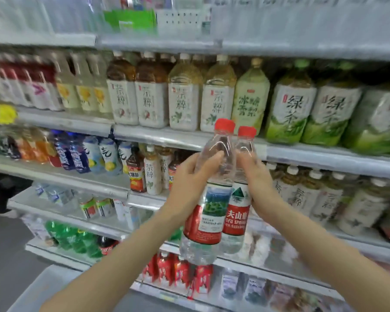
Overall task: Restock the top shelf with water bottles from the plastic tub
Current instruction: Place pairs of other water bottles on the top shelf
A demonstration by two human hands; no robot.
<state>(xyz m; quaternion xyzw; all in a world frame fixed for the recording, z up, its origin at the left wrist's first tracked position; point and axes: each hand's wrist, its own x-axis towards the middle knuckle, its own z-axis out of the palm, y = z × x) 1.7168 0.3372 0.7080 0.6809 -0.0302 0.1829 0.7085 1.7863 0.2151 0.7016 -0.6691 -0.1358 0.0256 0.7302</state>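
Left grip [189,179] clamps one water bottle [208,212], right grip [257,176] the other bottle [238,212]. Their heavy bottoms may swing loose on the reach to the top shelf [158,42] above.

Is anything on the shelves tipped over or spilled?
Nothing stands out. The tea bottles stand in rows and no spill shows. Only the two water bottles lean a little, gripped by the left hand and right hand. The far left is blurry.
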